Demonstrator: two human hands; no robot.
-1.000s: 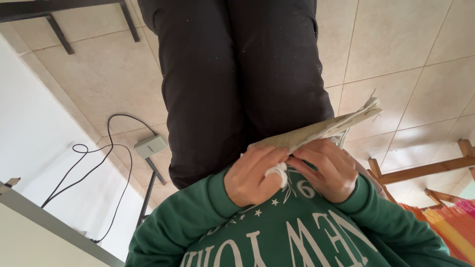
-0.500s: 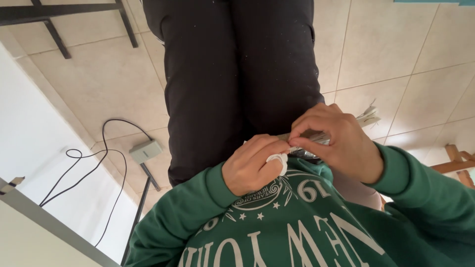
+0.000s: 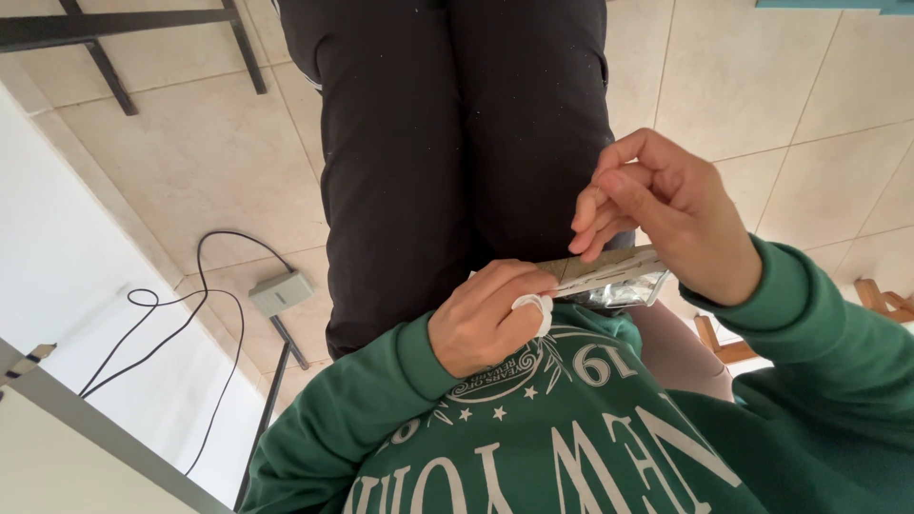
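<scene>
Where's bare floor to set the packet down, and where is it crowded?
Bare tile lies beyond the right hand, and more tile between the metal frame and the cable. It is crowded around the adapter, and where the left hand pinches the packet.

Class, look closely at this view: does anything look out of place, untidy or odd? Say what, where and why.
One thing: a grey power adapter and its black cable lie loose on the tiled floor beside the white wall, the cable in slack loops. The flat packet in the hands looks intact.
</scene>
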